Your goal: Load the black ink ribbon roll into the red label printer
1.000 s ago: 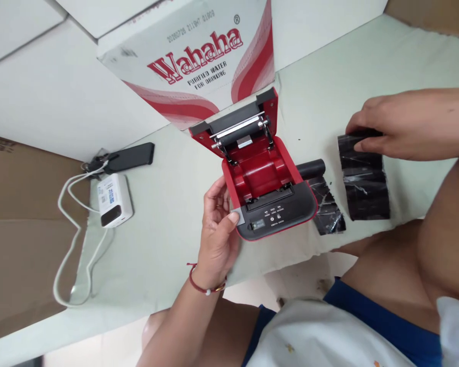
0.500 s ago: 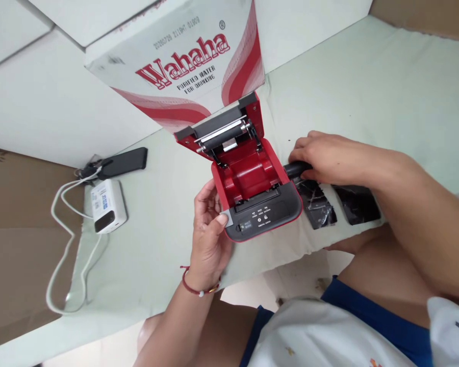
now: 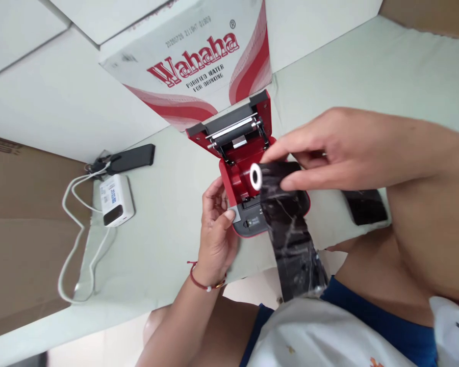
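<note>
A small red printer (image 3: 240, 171) with its lid swung open sits on a pale green cloth. My left hand (image 3: 215, 224) grips its front left corner, thumb on the dark front panel. My right hand (image 3: 329, 150) pinches a black ribbon roll (image 3: 270, 176) with a white core, held in the air just above the printer's open bay. A long strip of black film (image 3: 296, 247) hangs from the roll towards my lap and hides the printer's right front. A second black ribbon piece (image 3: 365, 206) lies on the cloth to the right.
A Wahaha water carton (image 3: 199, 61) stands directly behind the printer. At the left lie a white power bank (image 3: 116, 200) with a white cable (image 3: 71, 244) and a black flat device (image 3: 132, 157). Brown cardboard (image 3: 19, 219) covers the far left.
My right hand left the ribbon piece at the right, took hold of the roll beside the printer and lifted it over the open bay, with film trailing down. My left hand stayed on the printer.
</note>
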The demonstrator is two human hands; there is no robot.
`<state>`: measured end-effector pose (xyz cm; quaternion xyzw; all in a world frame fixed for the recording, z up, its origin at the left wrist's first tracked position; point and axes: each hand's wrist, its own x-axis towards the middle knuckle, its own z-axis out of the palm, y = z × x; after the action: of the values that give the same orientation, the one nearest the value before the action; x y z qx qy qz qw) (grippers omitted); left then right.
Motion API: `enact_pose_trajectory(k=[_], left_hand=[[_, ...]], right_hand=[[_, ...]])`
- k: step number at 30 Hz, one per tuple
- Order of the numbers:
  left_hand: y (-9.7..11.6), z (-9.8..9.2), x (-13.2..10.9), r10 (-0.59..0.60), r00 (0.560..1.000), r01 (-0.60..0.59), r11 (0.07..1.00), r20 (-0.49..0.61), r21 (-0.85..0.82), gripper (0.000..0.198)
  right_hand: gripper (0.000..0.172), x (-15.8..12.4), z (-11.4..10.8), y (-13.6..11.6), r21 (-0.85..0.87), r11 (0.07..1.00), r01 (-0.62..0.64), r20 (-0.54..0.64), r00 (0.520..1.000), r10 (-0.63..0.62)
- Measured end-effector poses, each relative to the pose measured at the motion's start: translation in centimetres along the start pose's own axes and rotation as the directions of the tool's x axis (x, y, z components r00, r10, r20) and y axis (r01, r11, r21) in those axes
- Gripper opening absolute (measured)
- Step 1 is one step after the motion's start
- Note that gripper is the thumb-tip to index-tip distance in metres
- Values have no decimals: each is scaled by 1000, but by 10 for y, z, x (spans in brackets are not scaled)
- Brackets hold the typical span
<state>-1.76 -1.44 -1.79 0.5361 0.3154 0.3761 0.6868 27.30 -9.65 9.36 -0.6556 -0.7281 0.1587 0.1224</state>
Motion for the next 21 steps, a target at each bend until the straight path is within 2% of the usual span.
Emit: enact_pose_trajectory(k=[6, 10, 12, 14, 15, 17, 19, 21], left_hand=[[2, 0, -1, -29, 999, 29, 1000, -19, -8, 54], [2, -1, -4, -26, 999, 28, 999, -31, 47, 50], [1, -2, -9, 37, 999, -33, 994, -34, 100, 47], [1, -3, -15, 167, 986, -163, 973, -9, 162, 53], [1, -3, -18, 248, 968, -248, 947, 22, 202, 59], [2, -3, -23, 392, 907, -421, 850, 153, 317, 69], [3, -4, -24, 463, 811, -583, 688, 356, 433, 73], [3, -5, -24, 483, 730, -683, 515, 484, 518, 72]], right_hand=[[35, 41, 31, -44, 85, 996, 24, -18, 1000, -23], [27, 50, 35, -52, -16, 995, -94, 55, 994, 94], [27, 52, 36, -54, -103, 987, -127, 80, 988, 135], [29, 52, 37, -54, -149, 980, -128, 98, 985, 143], [29, 53, 38, -54, -157, 980, -124, 98, 985, 141], [28, 54, 40, -53, -168, 979, -119, 97, 986, 136], [26, 56, 41, -53, -184, 976, -116, 99, 986, 136], [27, 55, 40, -52, -156, 983, -92, 89, 990, 107]])
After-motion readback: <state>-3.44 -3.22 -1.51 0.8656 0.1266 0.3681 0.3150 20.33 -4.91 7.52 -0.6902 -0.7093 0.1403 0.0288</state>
